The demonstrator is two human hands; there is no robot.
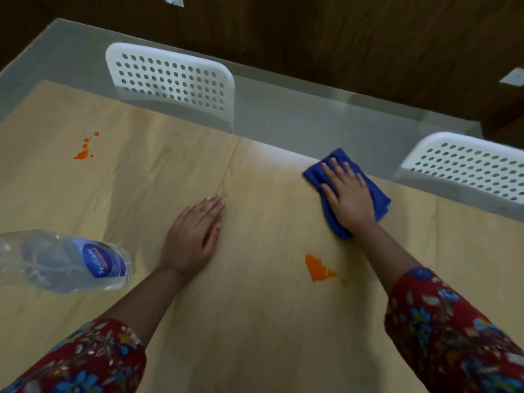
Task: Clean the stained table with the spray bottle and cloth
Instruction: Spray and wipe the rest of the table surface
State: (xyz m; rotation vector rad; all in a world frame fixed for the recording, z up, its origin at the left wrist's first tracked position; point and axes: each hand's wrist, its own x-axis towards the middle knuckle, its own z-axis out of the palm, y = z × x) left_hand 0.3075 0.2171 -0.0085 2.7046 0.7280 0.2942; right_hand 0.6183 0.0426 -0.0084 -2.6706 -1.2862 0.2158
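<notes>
At the far left edge of the pale wooden bench [255, 321] is the clear spray bottle [71, 262] with a blue label; its top runs out of view, and I cannot tell whether it stands or lies. Beyond it, toward the far side, a cluster of small orange stains [84, 151] marks the wood. Right of the bottle and apart from it, the left hand [195, 236] rests flat on the bench with its fingers straight and close together, holding nothing. A white perforated chair [173, 78] stands at the far edge behind it. Further right, a larger orange stain [320, 269] lies just beside the right forearm. The right hand [347, 194], fingers spread and straight, presses down on the folded blue cloth [380, 198] near the bench's far edge. A second white chair [467, 168] stands at the far right. Both sleeves are red with a floral print.
</notes>
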